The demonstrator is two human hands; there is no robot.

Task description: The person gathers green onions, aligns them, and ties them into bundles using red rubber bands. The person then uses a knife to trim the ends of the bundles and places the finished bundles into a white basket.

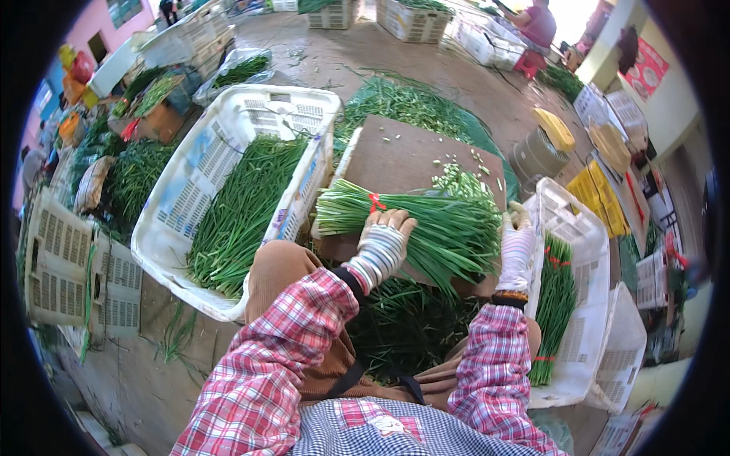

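Observation:
A bunch of garlic chives [433,228], bound by a red tie [376,202], lies across a brown board [410,148]. My left hand [383,242], in a striped fingerless glove, grips the bunch just below the tie. My right hand [518,239], gloved the same way, is at the bunch's right end with thumb and fingers apart, showing nothing in them. Cut stem pieces [465,179] are scattered on the board behind the bunch. At my left stands a white plastic crate [188,188] of loose chives [245,216]. Tied chives [556,308] lie in another white crate [582,353] at my right.
Green trimmings [405,108] are heaped behind the board, and more leaves [410,325] lie between my knees. A grey bucket [536,154] with a yellow object on top stands at the far right. Behind it, a person [539,25] sits on a red stool [530,64].

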